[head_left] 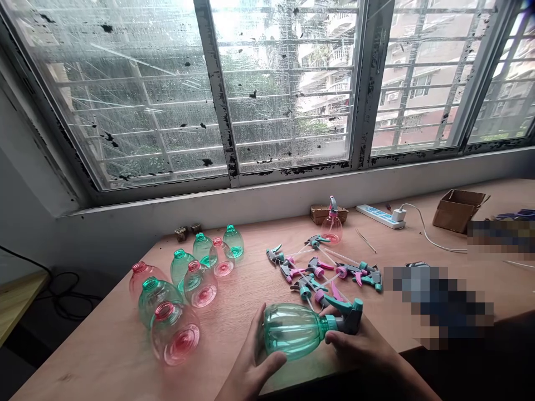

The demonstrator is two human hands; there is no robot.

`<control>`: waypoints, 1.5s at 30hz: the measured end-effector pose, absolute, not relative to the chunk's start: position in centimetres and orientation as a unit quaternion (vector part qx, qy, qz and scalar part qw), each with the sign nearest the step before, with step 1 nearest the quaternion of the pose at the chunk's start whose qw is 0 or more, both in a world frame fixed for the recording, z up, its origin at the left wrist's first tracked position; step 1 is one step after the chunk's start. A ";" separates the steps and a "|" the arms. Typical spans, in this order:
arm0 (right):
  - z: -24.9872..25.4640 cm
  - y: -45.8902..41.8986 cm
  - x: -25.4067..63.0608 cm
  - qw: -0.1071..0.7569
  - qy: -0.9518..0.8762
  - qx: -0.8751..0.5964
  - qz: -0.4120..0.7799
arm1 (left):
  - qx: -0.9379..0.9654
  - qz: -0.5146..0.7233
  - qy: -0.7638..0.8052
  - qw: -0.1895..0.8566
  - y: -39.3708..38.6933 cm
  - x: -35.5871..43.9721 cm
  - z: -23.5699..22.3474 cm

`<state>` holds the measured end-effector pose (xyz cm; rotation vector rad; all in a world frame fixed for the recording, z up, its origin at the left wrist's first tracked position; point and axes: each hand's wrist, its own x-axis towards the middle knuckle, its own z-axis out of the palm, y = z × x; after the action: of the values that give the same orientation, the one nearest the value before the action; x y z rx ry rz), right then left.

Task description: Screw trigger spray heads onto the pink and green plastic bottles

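A clear green spray bottle (292,331) lies sideways between my hands above the table's front edge. My left hand (259,356) wraps round its base end, with the thumb along the near side. At the neck, my right hand (361,337) grips the collar of the grey and teal trigger sprayer (349,316), which sits on the bottle's mouth. Whether it is screwed tight I cannot tell. Just beyond lies a loose pile of trigger sprayers (318,270), some pink and grey, others teal and grey, with thin tubes.
Several open green and pink bottles (200,284) stand at the left. A pink bottle with its sprayer (332,227) stands at the back by a flat cardboard box (316,214). Farther right are a power strip (380,216), a white cable and an open carton (455,211).
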<state>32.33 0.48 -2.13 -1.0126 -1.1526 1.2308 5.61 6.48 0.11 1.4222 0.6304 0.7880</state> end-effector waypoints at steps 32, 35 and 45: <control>-2.4 0.5 31.9 0.596 -0.445 -0.401 0.535 | 0.618 0.348 0.282 0.646 6.5 5.7 -0.5; -2.5 0.5 32.0 0.595 -0.455 -0.403 0.526 | 0.629 0.330 0.263 0.652 6.5 5.6 -0.5; -2.8 0.6 32.1 0.597 -0.458 -0.398 0.524 | 0.628 0.344 0.235 0.657 6.0 5.7 0.4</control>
<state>32.06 0.59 -2.76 -0.9236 -1.0636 1.2162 5.69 5.98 0.45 1.4225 0.5322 0.7796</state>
